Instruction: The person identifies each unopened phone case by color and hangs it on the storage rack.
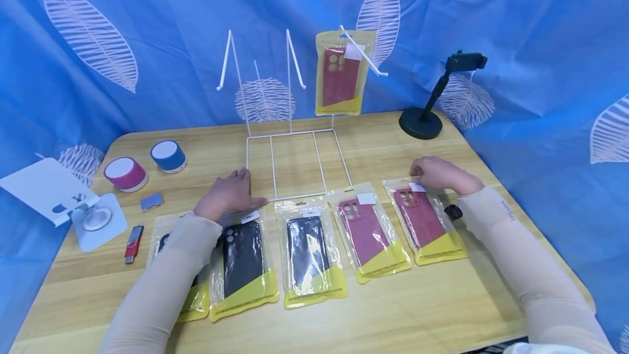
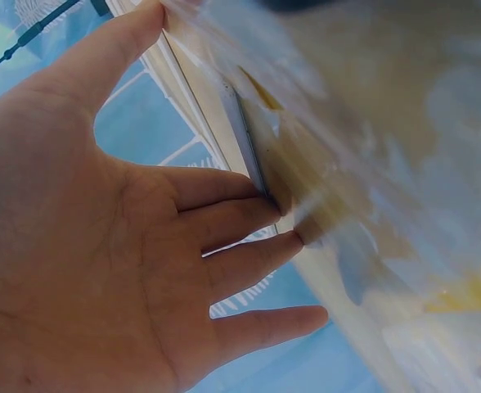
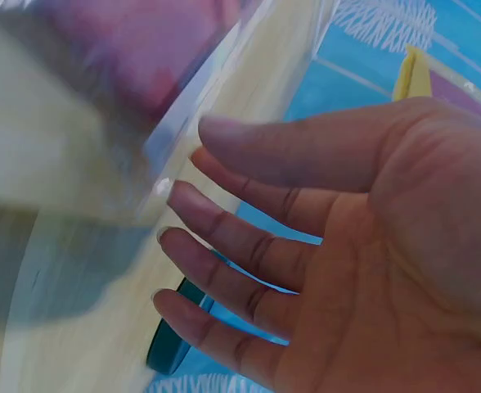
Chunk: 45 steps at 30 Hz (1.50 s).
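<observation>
Left hand (image 1: pixel 227 194) flat, fingers straight, resting on white wire rack (image 1: pixel 297 165) base. Right hand (image 1: pixel 439 173) relaxed, fingertips touching top of red phone case packet (image 1: pixel 425 219) on bench (image 1: pixel 442 294).

Blue leaf-print curtain (image 1: pixel 147 15); red cases (image 1: pixel 417 217) in yellow-edged bags.

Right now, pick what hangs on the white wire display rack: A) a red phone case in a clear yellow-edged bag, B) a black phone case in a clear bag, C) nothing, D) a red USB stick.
A: one red phone case in a clear yellow-edged bag hangs from a hook of the white wire display rack.
</observation>
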### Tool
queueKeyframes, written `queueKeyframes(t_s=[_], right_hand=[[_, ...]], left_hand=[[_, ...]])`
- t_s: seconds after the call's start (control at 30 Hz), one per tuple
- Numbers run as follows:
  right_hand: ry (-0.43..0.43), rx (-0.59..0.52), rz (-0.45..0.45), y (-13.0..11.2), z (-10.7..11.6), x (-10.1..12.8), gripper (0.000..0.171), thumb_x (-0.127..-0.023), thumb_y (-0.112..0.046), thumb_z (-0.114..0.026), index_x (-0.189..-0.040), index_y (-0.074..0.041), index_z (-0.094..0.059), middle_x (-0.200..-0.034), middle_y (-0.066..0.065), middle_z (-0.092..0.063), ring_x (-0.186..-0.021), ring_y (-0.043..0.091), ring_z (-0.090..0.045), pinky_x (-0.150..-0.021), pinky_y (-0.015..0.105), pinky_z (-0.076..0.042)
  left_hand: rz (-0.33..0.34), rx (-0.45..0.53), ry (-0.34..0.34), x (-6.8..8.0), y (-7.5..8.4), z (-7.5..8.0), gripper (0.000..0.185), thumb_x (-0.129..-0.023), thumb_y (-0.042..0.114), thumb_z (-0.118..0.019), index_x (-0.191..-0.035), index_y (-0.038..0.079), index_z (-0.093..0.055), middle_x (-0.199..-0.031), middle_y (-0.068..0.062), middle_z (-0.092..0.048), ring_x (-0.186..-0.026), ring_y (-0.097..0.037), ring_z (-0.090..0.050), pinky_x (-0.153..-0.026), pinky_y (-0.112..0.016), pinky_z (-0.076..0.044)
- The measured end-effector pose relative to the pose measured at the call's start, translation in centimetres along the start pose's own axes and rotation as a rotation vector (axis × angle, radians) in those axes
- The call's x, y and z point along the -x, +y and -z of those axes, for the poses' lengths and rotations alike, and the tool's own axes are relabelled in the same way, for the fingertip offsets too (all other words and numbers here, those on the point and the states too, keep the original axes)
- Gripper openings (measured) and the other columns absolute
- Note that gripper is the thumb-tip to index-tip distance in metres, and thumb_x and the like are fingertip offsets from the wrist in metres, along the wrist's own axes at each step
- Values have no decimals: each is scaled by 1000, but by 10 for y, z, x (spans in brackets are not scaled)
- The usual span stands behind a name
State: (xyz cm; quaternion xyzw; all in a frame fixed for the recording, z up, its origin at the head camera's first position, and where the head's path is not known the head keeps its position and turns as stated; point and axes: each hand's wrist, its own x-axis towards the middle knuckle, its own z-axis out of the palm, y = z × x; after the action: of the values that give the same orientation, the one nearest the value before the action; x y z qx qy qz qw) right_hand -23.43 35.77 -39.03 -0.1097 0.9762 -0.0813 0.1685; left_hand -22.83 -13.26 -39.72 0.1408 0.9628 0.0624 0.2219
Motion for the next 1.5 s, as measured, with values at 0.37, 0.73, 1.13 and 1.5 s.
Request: queueKeyframes(t_s=[0.37, 0.73, 1.13, 1.5], right_hand=[[-12, -41, 5, 14, -1, -1, 11, -93, -4, -59, -96, -1, -69, -93, 12, -67, -81, 22, -56, -77, 40, -50], [44, -63, 37, 21, -5, 4, 13, -92, -4, -56, -92, -1, -68, -89, 10, -67, -79, 20, -57, -75, 39, -51], [223, -69, 34, 6, 11, 25, 15, -103, -15, -48, -106, -2, -54, -90, 12, -61, -77, 22, -55, -71, 39, -48], [592, -150, 246, -18, 22, 49, 9, -104, -14, -50, -106, -5, -50, -85, 6, -57, -73, 14, -51, -65, 28, -41]], left_hand=[[12, 8, -7, 0, 1, 0, 103, -93, 60, -55, -153, -12, -13, -161, -31, -11, -148, -51, -14, -117, -69, -15], [10, 11, -11, 1, 2, 1, 102, -93, 59, -55, -153, -12, -12, -161, -31, -11, -148, -50, -15, -117, -69, -16], [1, 9, -6, 0, -1, -1, 102, -94, 60, -54, -153, -12, -13, -161, -31, -11, -148, -50, -14, -117, -69, -16], [-2, 19, -13, -1, -2, -1, 105, -93, 63, -54, -154, -11, -12, -161, -31, -10, -148, -51, -12, -117, -69, -15]])
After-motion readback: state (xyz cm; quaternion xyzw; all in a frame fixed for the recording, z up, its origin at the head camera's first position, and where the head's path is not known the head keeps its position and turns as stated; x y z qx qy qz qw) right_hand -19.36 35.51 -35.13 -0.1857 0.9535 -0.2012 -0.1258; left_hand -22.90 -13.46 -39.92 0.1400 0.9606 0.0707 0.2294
